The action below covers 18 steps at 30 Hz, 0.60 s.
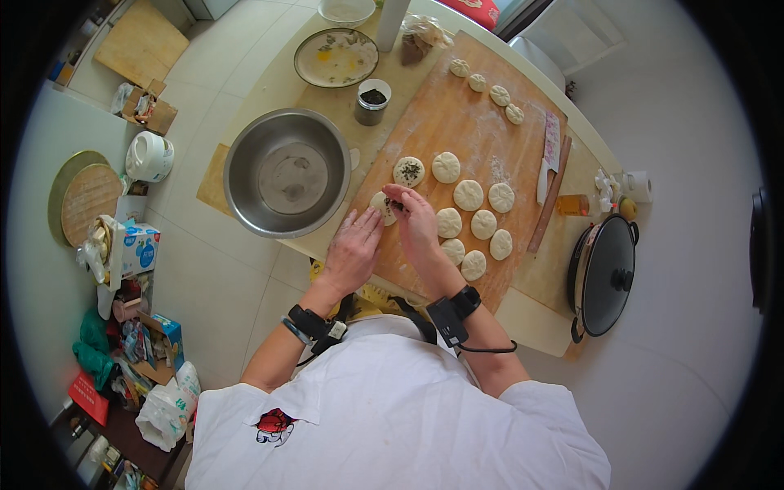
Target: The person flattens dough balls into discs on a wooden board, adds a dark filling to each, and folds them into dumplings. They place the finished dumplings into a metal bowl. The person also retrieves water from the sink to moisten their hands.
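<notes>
Two small dough rounds sit at the left of a floured wooden board [429, 128]. One dough round [408, 172] is topped with black seeds, probably sesame. The nearer dough round [380, 202] is partly hidden by my hands. My right hand [418, 223] curls over it, with a pinch of dark seeds [395, 205] at its fingers. Flat and stretched out, my left hand [355, 248] touches that round's near edge with its fingertips. Several plain pleated dough rounds [468, 195] lie to the right of my right hand. Behind stands an uncapped jar of black seeds [372, 98].
A steel basin [288, 174] stands left of the board, a patterned plate [337, 58] beyond it. Smaller dough pieces [500, 95] line the board's far end. A knife [549, 153] and a rolling pin [551, 196] lie along the right side, near a lidded electric pan [606, 275].
</notes>
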Each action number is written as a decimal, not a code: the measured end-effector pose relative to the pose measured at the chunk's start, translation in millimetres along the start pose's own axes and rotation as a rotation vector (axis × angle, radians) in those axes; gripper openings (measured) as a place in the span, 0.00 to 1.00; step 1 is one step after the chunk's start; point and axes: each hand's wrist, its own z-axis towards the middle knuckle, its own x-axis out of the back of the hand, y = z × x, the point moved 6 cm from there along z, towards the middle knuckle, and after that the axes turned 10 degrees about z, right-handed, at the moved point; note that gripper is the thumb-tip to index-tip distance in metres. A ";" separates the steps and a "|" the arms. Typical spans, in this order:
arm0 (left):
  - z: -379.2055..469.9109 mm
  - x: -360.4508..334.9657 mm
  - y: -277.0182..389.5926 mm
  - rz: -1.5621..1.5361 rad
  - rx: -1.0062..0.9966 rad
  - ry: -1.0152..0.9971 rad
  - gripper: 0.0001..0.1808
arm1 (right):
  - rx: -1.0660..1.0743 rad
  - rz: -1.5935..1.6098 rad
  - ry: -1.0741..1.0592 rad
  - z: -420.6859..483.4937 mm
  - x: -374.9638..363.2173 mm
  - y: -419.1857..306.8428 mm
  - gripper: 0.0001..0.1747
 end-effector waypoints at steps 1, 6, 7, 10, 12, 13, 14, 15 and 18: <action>-0.1 -1.2 -0.4 -0.009 0.001 -0.016 0.29 | 0.009 0.009 -0.010 -0.8 -1.2 -0.5 0.17; 1.2 -0.1 -0.8 -0.005 -0.001 -0.025 0.31 | 0.018 0.021 0.008 -3.9 0.3 -2.8 0.17; 2.3 0.2 -0.5 0.004 -0.003 -0.026 0.32 | 0.008 0.062 0.038 -3.8 3.3 -3.3 0.17; 7.2 0.4 -0.2 -0.006 -0.003 -0.036 0.33 | -0.005 0.169 0.055 -1.9 10.2 -7.0 0.17; 12.3 -1.0 -0.3 0.015 0.001 -0.033 0.34 | -0.016 0.201 0.047 -1.3 13.4 -8.8 0.17; 15.4 -2.2 -0.3 0.043 0.002 -0.025 0.34 | -0.030 0.171 0.014 -1.3 12.3 -8.4 0.17; 17.9 -3.7 -0.2 0.071 0.002 -0.020 0.34 | -0.044 0.142 -0.018 -1.8 10.9 -7.6 0.18; 19.4 -4.2 -2.3 0.062 0.031 -0.005 0.34 | -0.057 0.113 -0.049 -2.4 9.0 -6.7 0.18; 18.6 -4.2 -9.3 0.044 0.092 0.023 0.32 | -0.106 0.042 -0.096 -5.9 2.8 -0.2 0.18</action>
